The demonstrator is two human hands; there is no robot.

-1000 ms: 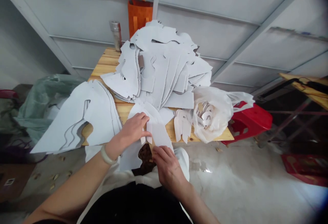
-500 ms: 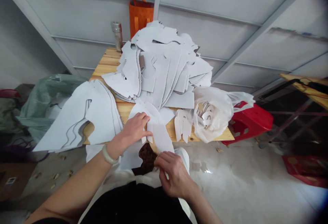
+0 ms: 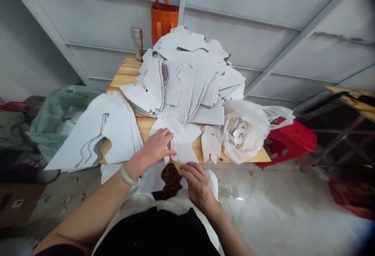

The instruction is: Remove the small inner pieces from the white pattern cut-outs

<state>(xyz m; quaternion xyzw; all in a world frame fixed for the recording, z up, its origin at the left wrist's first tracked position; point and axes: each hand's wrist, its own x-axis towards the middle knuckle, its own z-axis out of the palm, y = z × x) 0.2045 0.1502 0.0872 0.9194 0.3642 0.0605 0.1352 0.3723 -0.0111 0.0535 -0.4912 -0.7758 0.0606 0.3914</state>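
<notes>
A curved white cut sheet piece (image 3: 182, 144), like card or thin foam, lies at the table's front edge between my hands. My left hand (image 3: 158, 144), with a pale bangle at the wrist, rests on the piece's left side, thumb apart from the fingers. At its near end, my right hand (image 3: 199, 183) has its fingers closed on the edge; the fingertips are partly hidden. Behind my hands rises a big heap of white cut sheets (image 3: 187, 76). To the left is a stack of larger arched sheets (image 3: 123, 131). Small cut pieces (image 3: 211, 140) lie to the right.
On the wooden table (image 3: 124, 72) stand a metal flask (image 3: 137, 43) and an orange bag (image 3: 164, 21). A clear plastic bag (image 3: 246, 131) of small pieces sits at the right, beside a red stool (image 3: 299, 138). A green plastic bag (image 3: 49, 111) is at the left.
My right hand has moved up slightly to the near end of the white piece, its fingers now closer around the edge. My left hand stays on the piece. The view has shifted a little.
</notes>
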